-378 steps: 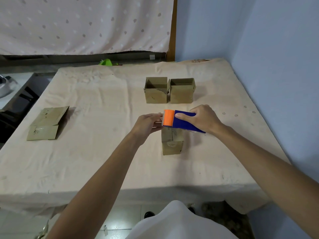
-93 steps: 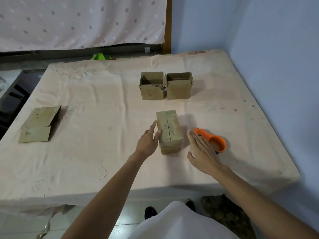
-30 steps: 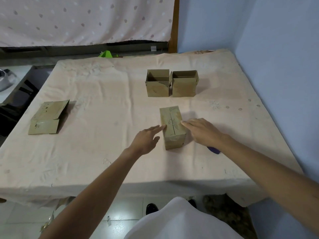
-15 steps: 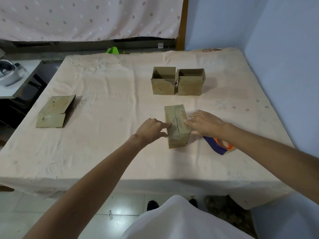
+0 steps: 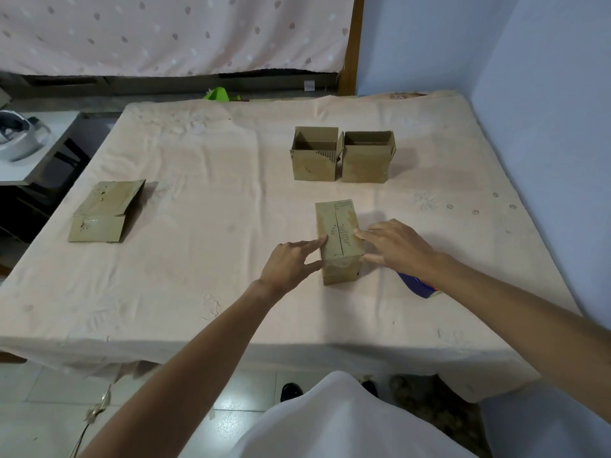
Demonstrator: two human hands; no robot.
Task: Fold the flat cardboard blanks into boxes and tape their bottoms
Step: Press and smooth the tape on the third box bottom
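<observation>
A folded cardboard box point(image 5: 339, 239) stands bottom-up in the middle of the table, clear tape running along its centre seam. My left hand point(image 5: 291, 264) touches the box's left edge with straight fingers. My right hand point(image 5: 395, 246) lays its fingertips on the box's top at the right side, thumb against the side wall. A blue and orange tape dispenser point(image 5: 418, 285) lies on the cloth just behind my right wrist, mostly hidden by it. Two finished open boxes point(image 5: 315, 155) point(image 5: 367, 157) stand side by side further back. A flat cardboard blank point(image 5: 105, 211) lies at the left.
The table point(image 5: 198, 276) is covered by a beige cloth and stands against a blue wall on the right. A small side table with a grey object point(image 5: 20, 137) is at the far left. A green item point(image 5: 220, 94) peeks over the far edge.
Over the last second both hands stayed at the box; my left fingers straightened against its left edge and my right hand slid slightly toward me along the top.
</observation>
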